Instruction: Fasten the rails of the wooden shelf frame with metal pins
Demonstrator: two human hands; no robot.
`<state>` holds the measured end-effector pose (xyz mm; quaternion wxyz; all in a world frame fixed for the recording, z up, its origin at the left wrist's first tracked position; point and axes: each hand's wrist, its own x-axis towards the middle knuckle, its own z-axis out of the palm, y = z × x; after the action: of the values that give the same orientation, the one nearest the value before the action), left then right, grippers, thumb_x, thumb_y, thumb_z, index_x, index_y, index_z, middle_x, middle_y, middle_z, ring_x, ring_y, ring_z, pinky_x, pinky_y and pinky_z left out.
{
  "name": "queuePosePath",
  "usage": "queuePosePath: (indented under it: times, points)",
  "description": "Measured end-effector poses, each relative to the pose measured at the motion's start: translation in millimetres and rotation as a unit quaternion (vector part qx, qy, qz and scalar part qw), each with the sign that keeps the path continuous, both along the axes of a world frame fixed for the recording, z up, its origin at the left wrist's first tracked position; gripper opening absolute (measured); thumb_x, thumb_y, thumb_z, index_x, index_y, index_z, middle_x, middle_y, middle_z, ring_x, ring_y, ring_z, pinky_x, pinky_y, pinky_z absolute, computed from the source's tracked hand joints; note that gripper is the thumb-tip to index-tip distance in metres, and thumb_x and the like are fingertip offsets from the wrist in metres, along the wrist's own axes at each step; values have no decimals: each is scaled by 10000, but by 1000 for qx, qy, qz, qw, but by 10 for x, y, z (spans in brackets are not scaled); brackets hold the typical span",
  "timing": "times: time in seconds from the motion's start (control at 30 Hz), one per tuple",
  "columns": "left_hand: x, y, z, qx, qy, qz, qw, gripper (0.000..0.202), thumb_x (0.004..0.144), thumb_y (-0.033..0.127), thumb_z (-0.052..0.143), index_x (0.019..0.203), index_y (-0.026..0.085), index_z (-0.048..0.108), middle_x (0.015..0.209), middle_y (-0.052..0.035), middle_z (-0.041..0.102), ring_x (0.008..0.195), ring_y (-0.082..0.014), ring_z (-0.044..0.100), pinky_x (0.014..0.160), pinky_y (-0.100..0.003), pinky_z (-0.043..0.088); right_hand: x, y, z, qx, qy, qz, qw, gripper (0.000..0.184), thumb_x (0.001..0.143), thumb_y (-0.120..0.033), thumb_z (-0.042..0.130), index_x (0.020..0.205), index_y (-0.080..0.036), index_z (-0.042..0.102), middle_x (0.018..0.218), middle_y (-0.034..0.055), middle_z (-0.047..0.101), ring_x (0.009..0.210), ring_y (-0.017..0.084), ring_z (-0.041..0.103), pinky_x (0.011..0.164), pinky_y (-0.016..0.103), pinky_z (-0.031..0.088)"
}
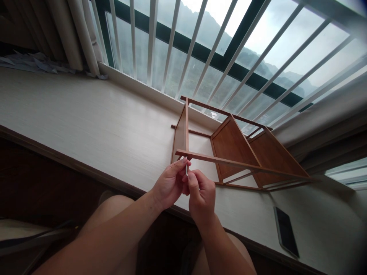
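Note:
A small brown wooden rack (235, 149) lies on its side on the pale window ledge (100, 126). Its thin front rail runs left to right just above my hands. My left hand (169, 183) and my right hand (200, 193) meet under the rail's left end. Both pinch a small metal key (186, 168), which stands upright and touches the rail near the corner joint. Most of the tool is hidden by my fingers.
A dark phone (285, 231) lies flat on the ledge at the right, near its front edge. White window bars (195, 38) rise behind the rack. Curtains (71, 34) and scraps of paper (37, 63) sit at the far left. My knees show below the ledge.

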<state>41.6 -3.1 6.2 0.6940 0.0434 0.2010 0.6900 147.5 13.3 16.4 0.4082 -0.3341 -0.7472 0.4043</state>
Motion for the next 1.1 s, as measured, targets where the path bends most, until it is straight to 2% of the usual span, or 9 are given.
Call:
queuePosePath:
  times: [0.23,0.33,0.43,0.63,1.1]
  points:
    - [39,-28,2,25,32,20,999,153,842,274,668,778,138,696,574,31,498,514,-68,503,524,-193,438,78,15,-66,18,9,13,1000,228,927,-344,531,768,-184,565,595,-33,501,535,100,452,527,236,365]
    - [42,-28,5,9,8,20,1000,151,824,282,690,806,131,696,600,28,503,537,-74,504,520,-202,427,73,-5,-61,16,37,2,999,106,899,-302,584,906,-204,544,599,-56,514,524,95,460,515,221,373]
    - [34,-16,-5,-8,-22,12,1000,168,829,297,689,835,129,694,634,23,531,556,-74,512,547,-210,435,42,-20,-45,24,64,1,998,192,875,-245,617,1017,-227,488,606,-78,542,501,82,454,501,202,379]
    - [41,-5,-17,-24,-53,19,998,149,832,257,688,851,110,691,684,19,567,603,-66,552,613,-205,470,-2,-13,-21,72,42,-22,996,199,848,-219,647,978,-220,497,582,-82,530,479,72,429,468,190,369]
    - [38,-17,29,-52,-73,19,996,158,825,265,691,852,110,684,552,59,469,486,-56,514,499,-186,449,-23,-4,-80,139,-14,-50,989,242,804,-221,708,997,-216,563,654,-49,601,505,83,498,515,210,443]
